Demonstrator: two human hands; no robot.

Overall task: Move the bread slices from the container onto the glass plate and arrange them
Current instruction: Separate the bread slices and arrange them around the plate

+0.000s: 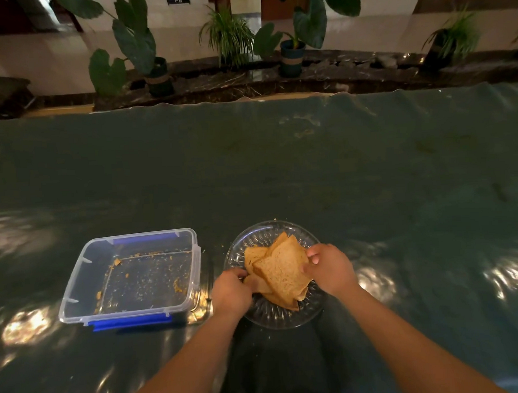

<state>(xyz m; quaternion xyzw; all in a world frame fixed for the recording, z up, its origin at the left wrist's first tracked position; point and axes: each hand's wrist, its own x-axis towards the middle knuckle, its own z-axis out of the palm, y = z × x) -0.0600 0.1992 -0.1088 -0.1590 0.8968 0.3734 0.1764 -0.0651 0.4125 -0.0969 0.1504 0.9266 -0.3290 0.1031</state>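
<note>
Across the whole foreground stretches a table [369, 176] under a dark green glossy sheet, wrinkled and throwing back patches of warm light. Beyond its far edge, broad-leaved potted plants [144, 52] stand along a dark marbled ledge.

Left of centre sits the container [77, 281], a clear plastic box, square with rounded corners, with blue latch flaps at its near and far sides. It holds no slices, only a scatter of orange-brown crumbs [142, 278] over its floor, thicker along the edges.

Just beside it on the right lies the glass plate [242, 244], round and transparent, with ribbed, radiating ridges around its rim. On the plate rests a loose pile of bread slices [281, 269], tan, porous and flat, with darker crusts; they overlap at differing angles, and the topmost is tilted.

Both bare forearms reach in from the bottom edge. The left hand [230, 292] is curled at the pile's left side, fingers closed on the edge of a lower slice. The right hand [332, 267] pinches the right edge of the top slice between thumb and fingers.
</note>
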